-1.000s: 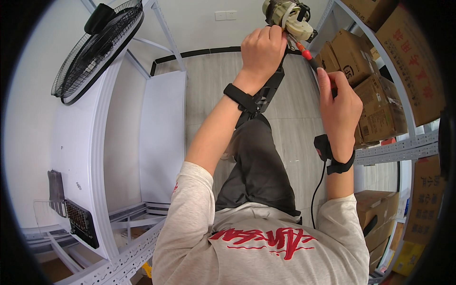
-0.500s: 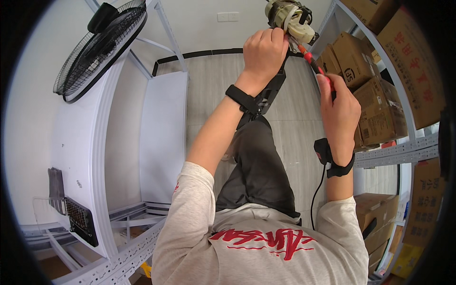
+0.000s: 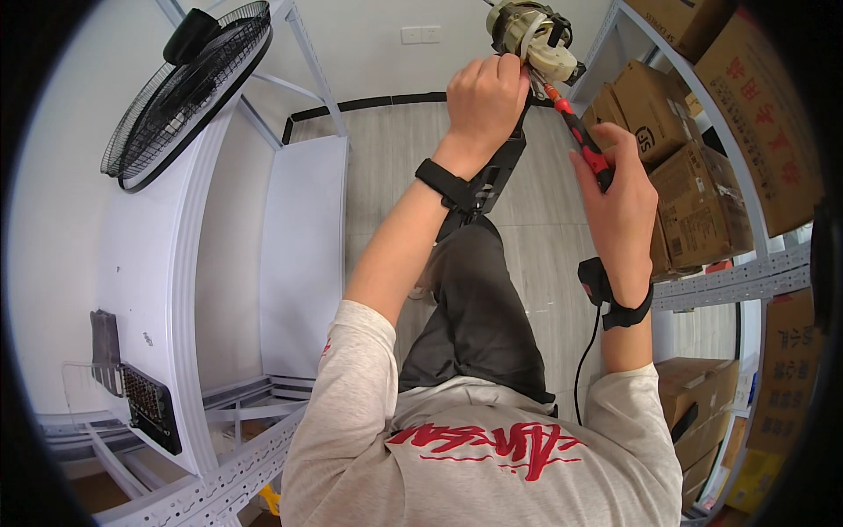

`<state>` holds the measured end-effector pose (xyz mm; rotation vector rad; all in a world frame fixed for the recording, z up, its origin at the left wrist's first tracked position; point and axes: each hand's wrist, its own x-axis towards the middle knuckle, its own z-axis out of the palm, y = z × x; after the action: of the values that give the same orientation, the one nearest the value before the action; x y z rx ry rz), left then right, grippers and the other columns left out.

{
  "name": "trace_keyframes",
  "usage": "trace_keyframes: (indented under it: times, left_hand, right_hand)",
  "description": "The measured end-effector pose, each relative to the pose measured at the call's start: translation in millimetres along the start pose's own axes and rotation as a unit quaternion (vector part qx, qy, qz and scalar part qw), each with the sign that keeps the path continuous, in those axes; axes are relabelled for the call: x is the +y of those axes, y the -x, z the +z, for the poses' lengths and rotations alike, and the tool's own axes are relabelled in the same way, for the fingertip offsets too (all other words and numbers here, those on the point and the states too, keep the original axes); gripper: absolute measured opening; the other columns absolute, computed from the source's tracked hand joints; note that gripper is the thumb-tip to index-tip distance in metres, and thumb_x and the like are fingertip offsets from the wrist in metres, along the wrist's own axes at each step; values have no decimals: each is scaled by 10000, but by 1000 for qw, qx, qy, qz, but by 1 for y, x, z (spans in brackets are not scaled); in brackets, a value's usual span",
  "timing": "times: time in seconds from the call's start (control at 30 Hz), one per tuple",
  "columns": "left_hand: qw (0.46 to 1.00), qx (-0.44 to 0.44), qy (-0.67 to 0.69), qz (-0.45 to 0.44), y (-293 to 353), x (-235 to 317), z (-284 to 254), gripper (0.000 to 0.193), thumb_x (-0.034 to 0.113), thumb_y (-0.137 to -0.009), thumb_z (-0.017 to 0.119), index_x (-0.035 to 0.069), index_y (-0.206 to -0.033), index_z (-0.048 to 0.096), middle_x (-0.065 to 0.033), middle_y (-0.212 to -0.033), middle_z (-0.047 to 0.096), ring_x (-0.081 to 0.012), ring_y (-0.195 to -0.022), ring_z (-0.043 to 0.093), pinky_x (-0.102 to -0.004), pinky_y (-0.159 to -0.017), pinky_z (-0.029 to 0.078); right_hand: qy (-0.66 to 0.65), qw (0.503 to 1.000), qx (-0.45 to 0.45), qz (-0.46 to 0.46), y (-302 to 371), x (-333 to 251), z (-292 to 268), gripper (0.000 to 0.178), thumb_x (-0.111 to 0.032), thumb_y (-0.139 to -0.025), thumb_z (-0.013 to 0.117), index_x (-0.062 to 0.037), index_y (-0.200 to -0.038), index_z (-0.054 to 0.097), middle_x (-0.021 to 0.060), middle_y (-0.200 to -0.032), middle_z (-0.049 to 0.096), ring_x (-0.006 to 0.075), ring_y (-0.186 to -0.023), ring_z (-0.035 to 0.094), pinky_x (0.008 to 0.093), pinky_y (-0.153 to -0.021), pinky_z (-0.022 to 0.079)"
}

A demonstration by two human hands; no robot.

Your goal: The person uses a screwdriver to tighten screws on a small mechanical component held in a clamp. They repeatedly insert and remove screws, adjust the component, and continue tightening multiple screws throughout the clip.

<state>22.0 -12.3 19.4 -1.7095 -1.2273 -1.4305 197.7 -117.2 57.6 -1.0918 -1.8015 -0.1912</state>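
Little is changed since a second ago: the left hand point(image 3: 485, 95) is kept clamped on the neck of the small motor unit point(image 3: 531, 33), which is raised a touch nearer the 12 o'clock rim, while the right hand point(image 3: 622, 180) is held wrapped around the red-and-black screwdriver point(image 3: 577, 133), whose angle is barely altered. From this steadiness it is judged that the work at the motor's fastening is being carried on rather than finished, with the tip kept seated at the housing.

The motor unit is seen at about 12 o'clock, above the left hand's grip, which is closed firmly on the dark stem beneath it. A cream plastic casing is shown, rounded and ribbed, with metal windings partly exposed. The screwdriver's thin steel shaft is run up toward 11 o'clock from the right hand, whose grip is closed on the glossy moulded handle. Black wrist straps are worn on both arms, and a thin black cable is hung from the right one.

At 10 o'clock a black wire fan guard point(image 3: 189, 92), round and meshed, is leaned on a white metal shelf frame point(image 3: 189, 290). At 2 to 3 o'clock matte brown cardboard boxes point(image 3: 694, 189) are stacked on perforated steel racking. A pale wood-grain floor point(image 3: 386, 167) is laid below.
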Motion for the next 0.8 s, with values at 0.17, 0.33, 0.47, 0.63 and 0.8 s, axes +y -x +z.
trace_keyframes:
  times: [0.17, 0.33, 0.47, 0.63, 0.8]
  left_hand:
    - [1000, -3, -6, -7, 1, -1, 1, 150, 156, -784, 747, 81, -807, 619, -54, -670, 629, -270, -619, 629, -396, -507, 486]
    - [1000, 1, 8, 3, 1, -1, 0, 146, 151, -786, 745, 81, -806, 619, -55, -662, 626, -271, -615, 629, -395, -504, 485]
    - [1000, 1, 0, -2, 0, -1, 0, 142, 147, -785, 743, 79, -807, 621, -56, -668, 627, -273, -620, 630, -396, -504, 485]
    - [1000, -4, 2, -4, 0, -2, 0, 138, 142, -782, 743, 77, -813, 625, -56, -669, 629, -274, -621, 629, -396, -506, 485]
    - [1000, 7, 7, 0, 1, -1, 0, 134, 139, -778, 742, 80, -812, 627, -55, -666, 629, -274, -620, 630, -396, -507, 485]
  right_hand:
    - [115, 989, -76, 53, 1, 1, -5, 286, -300, -899, 737, -66, -1002, 610, 89, -693, 624, 276, -580, 608, 352, -519, 456]
    - [66, 997, -13, 26, -1, -7, -5, 264, -309, -919, 717, -64, -908, 619, 91, -640, 606, 298, -520, 562, 365, -481, 428]
    - [69, 998, -9, 7, 1, 0, 2, 263, -303, -911, 726, -61, -922, 623, 89, -644, 607, 286, -523, 567, 357, -487, 427]
    - [102, 988, -92, 70, 1, 8, 1, 264, -273, -894, 745, -65, -981, 609, 79, -670, 617, 265, -549, 595, 343, -511, 448]
    - [43, 999, 15, -5, -1, -6, 3, 282, -319, -913, 727, -58, -889, 620, 99, -605, 598, 303, -505, 569, 362, -482, 438]
